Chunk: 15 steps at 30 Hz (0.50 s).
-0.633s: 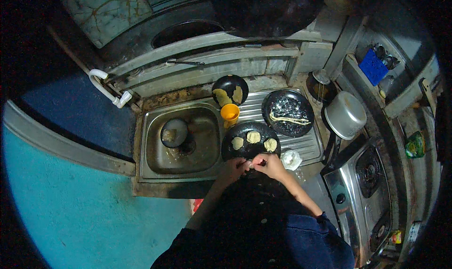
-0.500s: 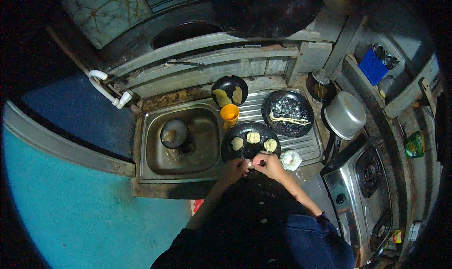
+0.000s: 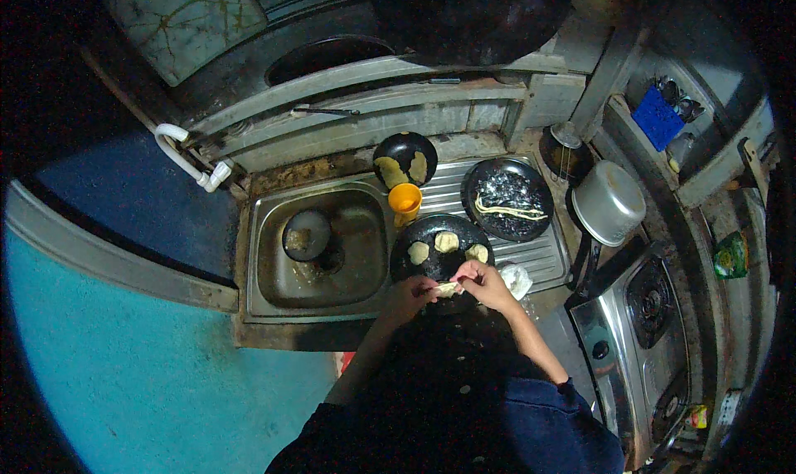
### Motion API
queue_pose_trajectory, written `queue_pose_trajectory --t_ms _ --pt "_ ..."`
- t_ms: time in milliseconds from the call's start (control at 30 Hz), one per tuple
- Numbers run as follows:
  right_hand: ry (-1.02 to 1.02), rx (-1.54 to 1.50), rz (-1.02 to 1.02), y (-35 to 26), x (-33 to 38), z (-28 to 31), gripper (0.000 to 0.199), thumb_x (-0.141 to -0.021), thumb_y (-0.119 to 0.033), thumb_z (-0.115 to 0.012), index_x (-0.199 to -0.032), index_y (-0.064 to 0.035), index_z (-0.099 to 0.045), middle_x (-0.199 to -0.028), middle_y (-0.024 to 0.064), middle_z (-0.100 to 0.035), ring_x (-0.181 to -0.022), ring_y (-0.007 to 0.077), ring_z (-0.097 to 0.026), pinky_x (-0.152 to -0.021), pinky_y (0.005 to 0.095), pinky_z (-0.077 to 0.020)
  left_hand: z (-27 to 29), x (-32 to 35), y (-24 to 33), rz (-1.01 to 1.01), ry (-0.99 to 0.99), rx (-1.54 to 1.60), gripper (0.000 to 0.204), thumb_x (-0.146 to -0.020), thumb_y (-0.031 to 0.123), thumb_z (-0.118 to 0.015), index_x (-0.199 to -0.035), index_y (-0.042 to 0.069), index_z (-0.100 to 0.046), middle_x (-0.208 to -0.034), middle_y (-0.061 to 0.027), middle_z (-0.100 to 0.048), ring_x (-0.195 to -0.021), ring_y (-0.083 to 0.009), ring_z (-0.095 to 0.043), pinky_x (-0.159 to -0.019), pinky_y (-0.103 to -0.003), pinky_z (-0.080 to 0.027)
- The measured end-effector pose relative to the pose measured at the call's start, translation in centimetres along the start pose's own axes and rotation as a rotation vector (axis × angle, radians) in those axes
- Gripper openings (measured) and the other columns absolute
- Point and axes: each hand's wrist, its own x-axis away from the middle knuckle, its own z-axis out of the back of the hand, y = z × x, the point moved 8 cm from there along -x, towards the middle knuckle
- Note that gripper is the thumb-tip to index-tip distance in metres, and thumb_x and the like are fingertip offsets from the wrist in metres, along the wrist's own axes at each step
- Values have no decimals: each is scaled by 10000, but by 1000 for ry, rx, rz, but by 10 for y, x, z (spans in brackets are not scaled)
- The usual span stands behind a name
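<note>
Between my two hands is a small piece of pale dough [image 3: 448, 289], held over the near edge of a round black tray [image 3: 406, 258]. My left hand [image 3: 412, 296] pinches its left end, and my right hand [image 3: 485, 286] pinches the other. On that tray lie three dough pieces: a flat one [image 3: 419, 252] at left, a folded one [image 3: 447, 242] in the middle and another [image 3: 477, 253] by my right fingers. Farther right, a second black tray [image 3: 516, 169] dusted with white flour bears long thin dough strips [image 3: 507, 211].
The steel sink [image 3: 259, 267] holds a round bowl [image 3: 307, 235]. An orange cup [image 3: 405, 199] and a black pan [image 3: 406, 146] with flat dough stand behind the tray. A white bag [image 3: 516, 281] lies right of my hand, near a silver pot [image 3: 609, 202] and gas stove [image 3: 609, 350].
My right hand has shifted slightly up and right, away from my left. More of the dough piece now shows between my fingers.
</note>
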Motion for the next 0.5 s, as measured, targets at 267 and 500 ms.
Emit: queue_pose_trajectory --t_ms 267,500 --pt "-323 -8 -358 17 7 -31 253 -894 -227 -494 -815 -25 -623 -707 -2 -595 -593 61 -510 -561 210 -419 0 6 31 -123 153 -184 270 -787 261 -645 -953 50 -608 -863 -77 -636 -800 -165 -607 -727 -287 -474" --pt "-83 -46 -149 4 0 -19 83 -791 -119 -642 -797 -38 -628 -706 -23 -598 -642 48 -526 -594 211 -424 1 10 45 -110 145 -374 250 -810 272 -611 -920 47 -603 -805 -75 -634 -749 -161 -605 -689 -301 -472"
